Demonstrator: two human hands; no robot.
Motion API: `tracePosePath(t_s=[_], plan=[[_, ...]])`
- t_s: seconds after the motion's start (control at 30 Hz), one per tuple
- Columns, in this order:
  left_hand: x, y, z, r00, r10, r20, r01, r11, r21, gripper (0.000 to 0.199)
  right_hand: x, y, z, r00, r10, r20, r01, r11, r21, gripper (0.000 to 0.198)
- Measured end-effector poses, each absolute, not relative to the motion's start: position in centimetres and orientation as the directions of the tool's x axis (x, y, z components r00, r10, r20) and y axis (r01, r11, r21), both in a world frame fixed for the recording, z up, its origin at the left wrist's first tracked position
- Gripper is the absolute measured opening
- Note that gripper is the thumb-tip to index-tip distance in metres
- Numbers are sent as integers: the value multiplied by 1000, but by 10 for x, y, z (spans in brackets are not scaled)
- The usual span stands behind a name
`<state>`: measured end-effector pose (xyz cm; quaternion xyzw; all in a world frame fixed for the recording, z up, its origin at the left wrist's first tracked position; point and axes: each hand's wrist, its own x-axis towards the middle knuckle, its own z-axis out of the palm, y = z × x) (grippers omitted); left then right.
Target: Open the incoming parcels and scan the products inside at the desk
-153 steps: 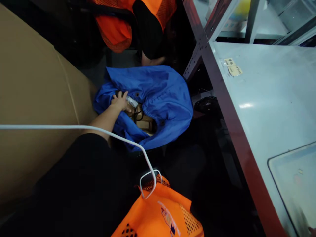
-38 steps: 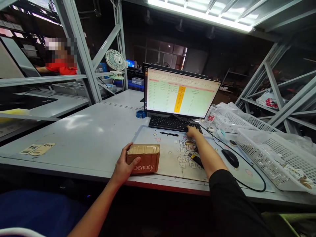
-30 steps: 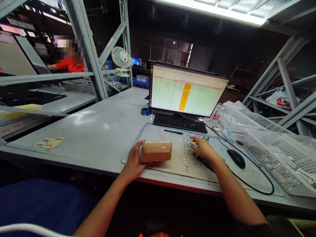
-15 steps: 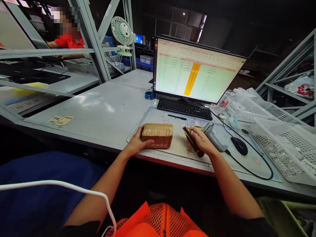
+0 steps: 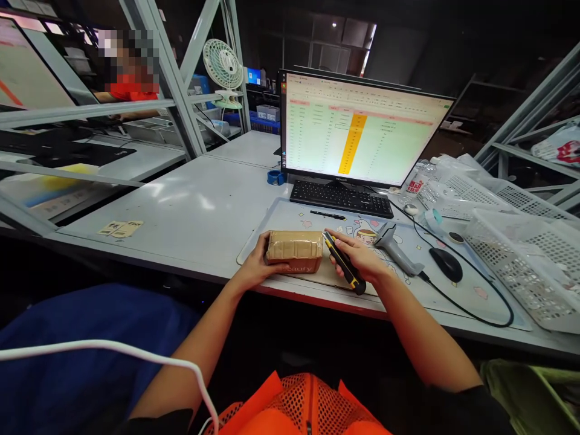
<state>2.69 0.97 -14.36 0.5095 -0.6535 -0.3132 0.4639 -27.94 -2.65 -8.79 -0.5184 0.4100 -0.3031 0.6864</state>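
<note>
A small taped cardboard box sits near the desk's front edge, with part of a printed word on the side facing me. My left hand grips its left end, thumb across the front and fingers behind. In my right hand is a black and yellow utility knife, its tip pointing up and left at the box's right end. Whether the blade touches the tape I cannot tell. Beneath the box lies a flat piece of cardboard on a patterned desk mat.
Behind the box are a pen, a keyboard and a monitor. A barcode scanner, a mouse and white plastic baskets stand to the right. A person in red sits beyond the metal frame at left.
The utility knife in my right hand has moved left, up to the box's right end. My left hand stays on the box, which now looks tipped slightly toward me.
</note>
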Motion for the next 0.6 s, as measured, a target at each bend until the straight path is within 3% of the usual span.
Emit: tracePosePath(t_s=[0.37, 0.6], plan=[[28, 10, -152, -71, -944, 324, -452, 320, 833, 96, -280, -7, -93, 489, -846, -211, -8, 237, -971, 59], [24, 6, -151, -42, -940, 339, -485, 316, 815, 89, -289, 13, -96, 611, -769, -187, -139, 128, -982, 65]])
